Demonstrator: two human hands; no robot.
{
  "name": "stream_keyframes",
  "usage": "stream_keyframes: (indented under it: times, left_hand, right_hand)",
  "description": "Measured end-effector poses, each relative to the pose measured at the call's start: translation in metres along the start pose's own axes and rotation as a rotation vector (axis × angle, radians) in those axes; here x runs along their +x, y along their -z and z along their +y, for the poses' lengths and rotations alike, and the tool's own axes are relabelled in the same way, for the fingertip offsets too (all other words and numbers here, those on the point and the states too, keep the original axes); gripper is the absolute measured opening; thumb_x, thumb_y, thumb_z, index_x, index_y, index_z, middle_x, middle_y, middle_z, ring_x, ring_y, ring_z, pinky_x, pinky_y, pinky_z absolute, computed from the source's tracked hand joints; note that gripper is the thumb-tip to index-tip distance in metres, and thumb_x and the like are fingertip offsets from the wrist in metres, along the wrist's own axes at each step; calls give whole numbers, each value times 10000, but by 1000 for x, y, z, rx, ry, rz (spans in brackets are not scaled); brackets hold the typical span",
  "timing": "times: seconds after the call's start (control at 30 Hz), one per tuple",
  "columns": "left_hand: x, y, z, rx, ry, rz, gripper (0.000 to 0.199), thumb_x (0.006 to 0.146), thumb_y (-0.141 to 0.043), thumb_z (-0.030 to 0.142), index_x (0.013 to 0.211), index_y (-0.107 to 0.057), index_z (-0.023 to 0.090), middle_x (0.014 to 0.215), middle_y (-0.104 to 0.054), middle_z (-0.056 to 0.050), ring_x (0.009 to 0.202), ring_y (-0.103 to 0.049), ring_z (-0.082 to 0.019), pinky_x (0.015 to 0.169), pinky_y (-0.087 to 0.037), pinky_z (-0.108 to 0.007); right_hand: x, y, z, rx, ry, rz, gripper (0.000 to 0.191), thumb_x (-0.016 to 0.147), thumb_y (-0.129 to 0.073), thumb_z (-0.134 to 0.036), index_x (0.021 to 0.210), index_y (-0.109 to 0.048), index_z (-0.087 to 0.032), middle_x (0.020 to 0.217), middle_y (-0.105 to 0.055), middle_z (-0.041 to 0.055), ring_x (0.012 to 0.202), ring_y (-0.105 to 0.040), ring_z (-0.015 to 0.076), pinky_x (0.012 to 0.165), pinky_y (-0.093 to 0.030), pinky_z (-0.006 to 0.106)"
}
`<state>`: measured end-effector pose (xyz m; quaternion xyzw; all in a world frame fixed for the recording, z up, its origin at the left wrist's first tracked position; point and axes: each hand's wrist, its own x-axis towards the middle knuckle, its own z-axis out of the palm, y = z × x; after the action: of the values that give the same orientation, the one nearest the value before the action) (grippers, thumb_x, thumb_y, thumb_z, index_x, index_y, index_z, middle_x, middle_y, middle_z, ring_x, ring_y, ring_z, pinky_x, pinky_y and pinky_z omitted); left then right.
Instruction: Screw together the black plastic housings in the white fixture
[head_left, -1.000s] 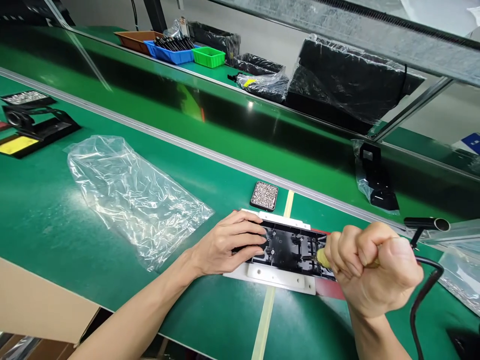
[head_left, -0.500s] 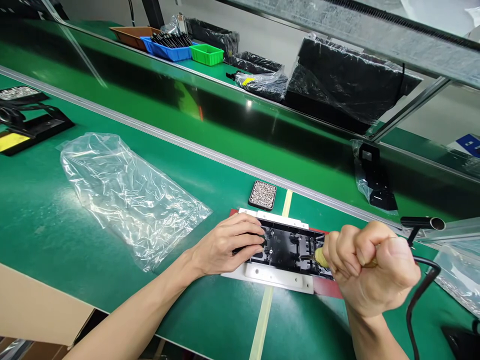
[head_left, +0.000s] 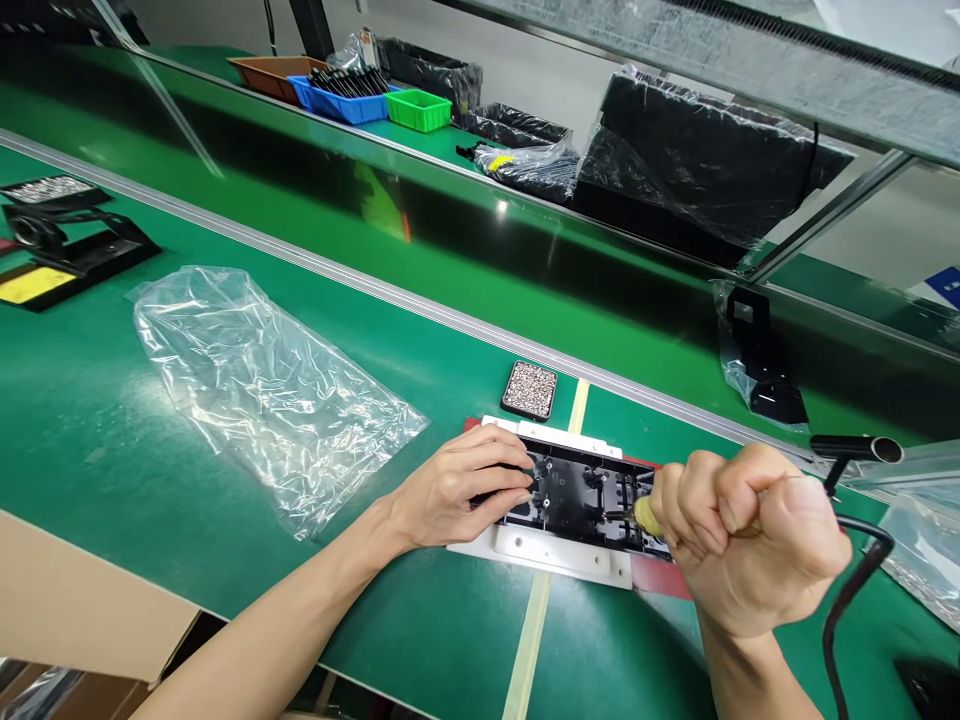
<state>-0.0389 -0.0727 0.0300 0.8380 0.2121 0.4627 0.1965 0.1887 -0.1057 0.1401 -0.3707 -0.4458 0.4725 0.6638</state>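
A black plastic housing [head_left: 566,495] lies open side up in a white fixture [head_left: 555,553], its inside showing posts and ribs. My left hand [head_left: 465,485] rests over the housing's left end, fingers stretched out and fingertips touching it. In a fist, my right hand [head_left: 757,540] grips a soldering iron by its yellowish grip [head_left: 646,517]. The thin tip points left into the right half of the housing; its exact contact is hard to make out. Behind the fixture sits a small black dish [head_left: 529,390] full of tiny metal pieces.
A clear plastic bag [head_left: 277,390] lies left of the fixture. Farther left is a black stand with a yellow pad [head_left: 34,285]. A metal tube holder [head_left: 859,449] and black cable [head_left: 832,620] are at the right. Coloured bins [head_left: 420,110] stand on the far ledge.
The whole view has shifted slightly, with everything a little farther right in the picture. Both hands keep the same places on the housing and the soldering iron.
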Motion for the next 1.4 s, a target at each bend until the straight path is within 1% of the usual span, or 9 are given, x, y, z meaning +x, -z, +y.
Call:
stream_keyframes:
  times: [0.1,0.27,0.4,0.7,1.1,1.27,1.4]
  left_hand:
    - [3,-1,1,-6,-10,6,120,952,-683,124,1068,-710,141,1080,-724,-106,1086,-649,-253,937,-598,-475]
    - [9,3,5,-3,-40,34,91,950,-675,104,1035,-704,120,1047,-726,-114,1042,-658,-251,900,-601,-452]
    - [7,5,6,2,-33,29,113,940,-684,95,1045,-710,123,1055,-727,-111,1046,-664,-250,910,-599,-446]
    - [3,3,3,-7,-4,11,134,954,-679,119,1081,-712,145,1083,-724,-103,1071,-659,-243,930,-599,-462]
    - [5,3,5,10,-21,22,100,955,-686,114,1050,-708,135,1058,-729,-103,1042,-667,-239,915,-594,-454]
    - [5,3,5,15,-14,21,106,961,-676,125,1058,-714,144,1053,-732,-102,1042,-669,-241,922,-595,-463]
    - [5,4,6,30,-21,20,89,960,-676,124,1038,-717,137,1044,-733,-103,1037,-674,-241,923,-594,-455]
  right_hand:
    - [2,1,-1,1,2,-11,433,896,-562,-359,546,-380,-183,422,-308,-43,351,-238,78,331,-250,196]
    - [5,-5,-1,9,31,-30,443,880,-601,-360,540,-379,-182,408,-291,-53,336,-226,71,317,-231,185]
    - [3,-8,0,10,45,-26,438,906,-572,-360,547,-395,-182,416,-297,-53,349,-234,69,327,-242,180]
    - [0,-8,1,0,45,-1,430,916,-559,-363,555,-406,-184,430,-293,-49,371,-236,67,346,-241,174]
    - [0,-5,3,5,69,-53,444,950,-536,-374,576,-390,-182,441,-292,-53,374,-242,64,367,-250,175]
    - [-1,-6,3,3,64,-38,446,945,-544,-379,570,-401,-186,441,-295,-52,376,-241,69,362,-246,178]
    - [-1,-5,3,-2,70,-52,444,951,-534,-382,579,-391,-187,446,-286,-54,375,-236,68,364,-241,175]
